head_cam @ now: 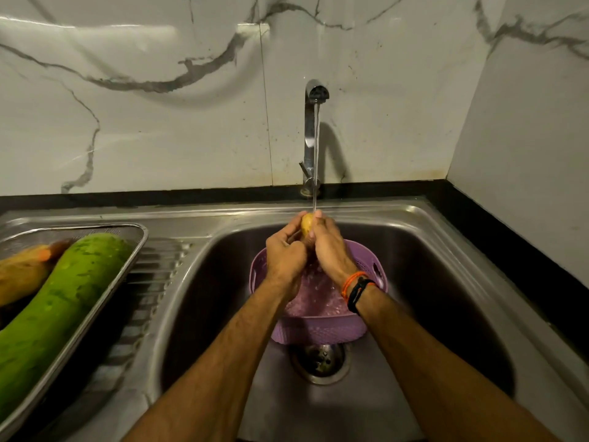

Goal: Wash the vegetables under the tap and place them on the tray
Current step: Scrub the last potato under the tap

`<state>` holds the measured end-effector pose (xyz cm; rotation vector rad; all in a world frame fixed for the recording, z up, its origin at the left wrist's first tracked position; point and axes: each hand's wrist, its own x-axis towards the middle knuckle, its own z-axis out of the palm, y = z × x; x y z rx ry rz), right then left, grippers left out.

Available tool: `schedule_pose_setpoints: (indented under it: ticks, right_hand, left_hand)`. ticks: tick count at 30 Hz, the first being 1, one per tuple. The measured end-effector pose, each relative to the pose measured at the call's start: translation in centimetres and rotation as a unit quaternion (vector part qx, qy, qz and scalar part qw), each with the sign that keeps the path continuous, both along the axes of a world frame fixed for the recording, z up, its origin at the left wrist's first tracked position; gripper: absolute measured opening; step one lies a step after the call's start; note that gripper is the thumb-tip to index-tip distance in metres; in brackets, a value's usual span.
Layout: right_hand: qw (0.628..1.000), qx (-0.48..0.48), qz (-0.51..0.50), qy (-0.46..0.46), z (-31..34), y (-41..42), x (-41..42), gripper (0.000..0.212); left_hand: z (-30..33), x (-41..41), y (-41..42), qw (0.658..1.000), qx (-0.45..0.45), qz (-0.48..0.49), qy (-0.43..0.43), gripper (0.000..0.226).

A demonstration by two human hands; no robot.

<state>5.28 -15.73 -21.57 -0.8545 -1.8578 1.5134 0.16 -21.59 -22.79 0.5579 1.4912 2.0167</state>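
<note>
Both hands were wrapped around a small yellowish potato (306, 224), left hand (284, 254) and right hand (330, 247) each with a clenched grip on it, right under the running tap (311, 129). A purple basket (366, 260) sat below in the sink (446, 250). A big green gourd (60, 301) lay on the steel tray (135, 250) off left.

Your two hands, left hand (284, 253) and right hand (330, 244), meet over the basket (318, 330) in the sink (446, 282). The tap (310, 135) stands behind them. The tray (105, 301) sits to your left, with the gourd (60, 301) lying in it.
</note>
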Motion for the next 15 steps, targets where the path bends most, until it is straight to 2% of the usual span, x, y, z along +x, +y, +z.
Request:
schedule_pose_setpoints:
  ticks: [3, 6, 8, 10, 12, 15]
  right_hand:
    - [0.999, 0.049, 0.014, 0.002, -0.5, -0.6, 0.1, 0.05]
    - [0.998, 0.051, 0.044, -0.007, -0.7, -1.6, -0.4, 0.07]
    - [0.999, 0.013, 0.033, 0.0, -0.3, -1.3, -0.8, 0.083]
    - [1.0, -0.003, 0.014, 0.015, 0.2, -1.1, -0.6, 0.082]
    - [0.999, 0.02, 0.015, 0.026, 0.1, -1.8, -0.4, 0.075]
    - [0.999, 0.041, 0.032, 0.015, -0.1, -2.8, -0.8, 0.09]
  left_hand:
    - [-0.2, -0.2, 0.2, 1.0, 0.002, 0.029, -0.006, 0.046]
    - [-0.5, -0.8, 0.0, 0.998, -0.006, 0.062, 0.007, 0.043]
    - [-0.6, -0.5, -0.1, 0.998, -0.011, 0.05, 0.027, 0.046]
    - [-0.3, 0.0, -0.1, 0.998, -0.015, 0.042, 0.033, 0.046]
    - [0.1, 0.1, 0.0, 0.998, -0.003, 0.059, 0.02, 0.038]
    - [0.3, -0.2, -0.1, 0.996, -0.003, 0.091, -0.016, 0.031]
